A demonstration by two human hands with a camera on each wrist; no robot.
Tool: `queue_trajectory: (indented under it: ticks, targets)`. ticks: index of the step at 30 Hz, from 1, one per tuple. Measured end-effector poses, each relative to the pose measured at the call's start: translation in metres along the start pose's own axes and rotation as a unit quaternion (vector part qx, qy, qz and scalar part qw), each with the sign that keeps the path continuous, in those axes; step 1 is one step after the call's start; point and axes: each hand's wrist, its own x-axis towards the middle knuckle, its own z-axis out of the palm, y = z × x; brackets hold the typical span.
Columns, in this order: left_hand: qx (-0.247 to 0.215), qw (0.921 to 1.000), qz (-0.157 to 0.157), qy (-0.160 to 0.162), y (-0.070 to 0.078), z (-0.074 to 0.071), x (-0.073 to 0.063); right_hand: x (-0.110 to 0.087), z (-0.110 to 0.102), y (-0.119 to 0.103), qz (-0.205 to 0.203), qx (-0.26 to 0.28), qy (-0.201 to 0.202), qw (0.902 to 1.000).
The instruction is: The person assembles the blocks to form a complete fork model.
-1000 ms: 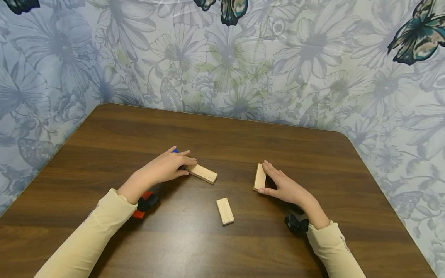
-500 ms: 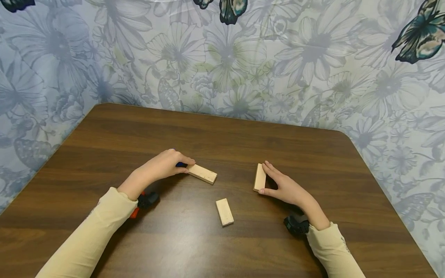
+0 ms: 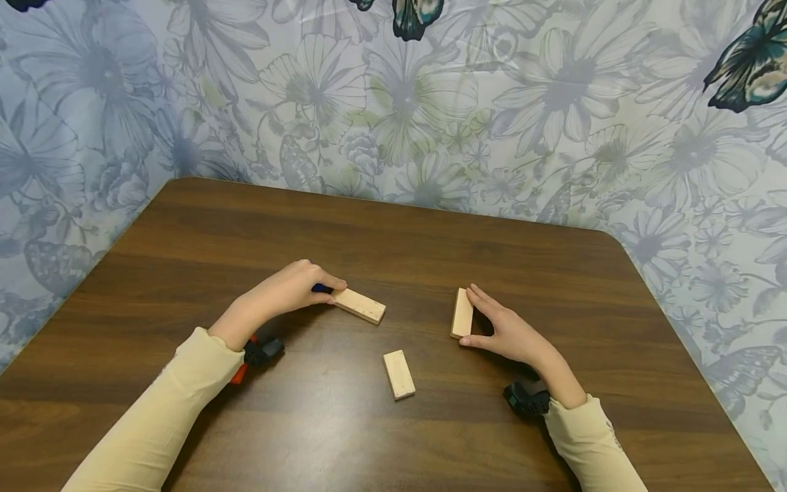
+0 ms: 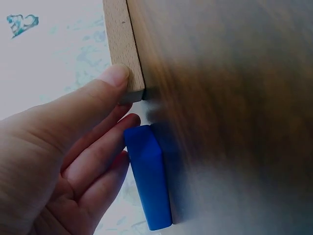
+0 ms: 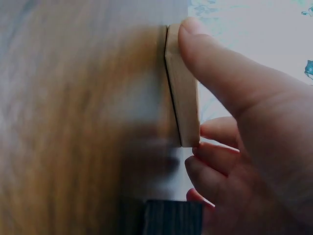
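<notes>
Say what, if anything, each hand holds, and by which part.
Left hand pinches a block by its left end; right hand grips another block by both ends.

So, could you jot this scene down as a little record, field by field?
Left hand: pinches one end of the left wooden block
Right hand: holds the right wooden block
Lying free: middle wooden block, nearer the person than the other two
Blue piece: beside the left hand; contact unclear
Red item: partly hidden; cannot tell what it is
Surface: brown table
Background: floral backdrop
</notes>
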Motion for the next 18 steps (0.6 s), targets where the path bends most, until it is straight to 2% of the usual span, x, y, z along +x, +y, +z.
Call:
queue_trajectory:
  ticks: [11,18]
  targets:
    - [-0.005,0.9994,0.029,0.017,-0.007,0.002,-0.004,-0.001,0.006,-0.001,0.005,-0.013,0.036,0.9993]
    - [-0.027,0.9993,0.025,0.007,-0.012,0.002,-0.007,-0.002,0.011,-0.004,0.005,-0.017,0.053,0.9984]
